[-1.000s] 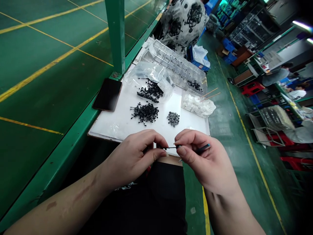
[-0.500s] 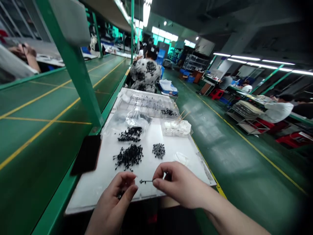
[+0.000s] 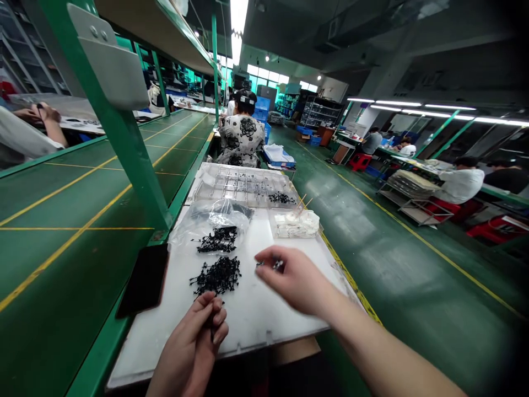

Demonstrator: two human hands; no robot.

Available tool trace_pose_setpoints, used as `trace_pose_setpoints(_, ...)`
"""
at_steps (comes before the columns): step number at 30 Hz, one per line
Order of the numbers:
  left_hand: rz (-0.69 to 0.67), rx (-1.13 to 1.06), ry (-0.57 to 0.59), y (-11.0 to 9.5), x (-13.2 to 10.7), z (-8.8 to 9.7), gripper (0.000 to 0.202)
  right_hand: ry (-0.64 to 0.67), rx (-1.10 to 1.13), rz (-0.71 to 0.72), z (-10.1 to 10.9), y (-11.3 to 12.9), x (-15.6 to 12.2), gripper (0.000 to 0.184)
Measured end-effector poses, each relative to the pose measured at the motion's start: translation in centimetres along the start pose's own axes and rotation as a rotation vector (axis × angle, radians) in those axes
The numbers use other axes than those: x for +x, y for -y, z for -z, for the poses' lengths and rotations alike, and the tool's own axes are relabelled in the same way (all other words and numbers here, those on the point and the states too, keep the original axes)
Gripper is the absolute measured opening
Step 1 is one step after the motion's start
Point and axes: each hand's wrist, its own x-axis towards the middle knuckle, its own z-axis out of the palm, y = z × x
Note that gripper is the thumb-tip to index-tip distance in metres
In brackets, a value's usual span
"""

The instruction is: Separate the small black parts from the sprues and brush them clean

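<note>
My right hand hovers over a small pile of metal rings on the white board, its fingertips apart and hiding part of the pile. My left hand is closed near the board's front edge, with a small black part showing between its fingers. Just above it lies a heap of black sprigged plastic parts. Beyond that heap, more black parts rest beside a clear plastic bag.
A clear compartment tray holding black parts and a box of white pieces stand at the board's far end. A black phone lies on the green bench to the left. A co-worker in a floral top sits beyond.
My hands have separated, and the right has moved forward from the front edge to the ring pile. The black part no longer shows in its fingers. The view has tilted up, showing more of the room.
</note>
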Motion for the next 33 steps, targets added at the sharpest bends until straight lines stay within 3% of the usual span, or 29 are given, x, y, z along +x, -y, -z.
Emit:
trace_pose_setpoints(4, 0.053, -0.112, -0.029, 0.4, -0.4, -1.7, 0.023, 0.209, -0.178, 0.142, -4.3, 0.6, -5.1, 0.023)
trace_pose_setpoints(8, 0.099, -0.119, -0.012, 1.0, -1.3, -2.3, 0.023, 0.268, -0.355, 0.161, -6.2, -0.1, -6.5, 0.026)
trace_pose_setpoints(12, 0.106, -0.095, -0.003, 1.4, -2.3, -2.0, 0.021, 0.260, -0.345, 0.156, -6.4, -0.2, -6.5, 0.020)
trace_pose_setpoints(19, 0.080, -0.086, 0.148, 1.8, -3.3, -1.8, 0.014, 0.201, -0.287, 0.120, -6.7, 0.2, -6.4, 0.011)
trace_pose_setpoints(26, 0.032, -0.176, 0.154, 1.1, -3.7, -1.9, 0.017, 0.176, -0.163, 0.215, -5.6, 0.2, -7.2, 0.007)
trace_pose_setpoints(33, 0.062, -0.192, 0.233, 1.3, -4.3, -1.6, 0.013, -0.011, -0.137, 0.356, -5.0, -0.1, -7.4, 0.010)
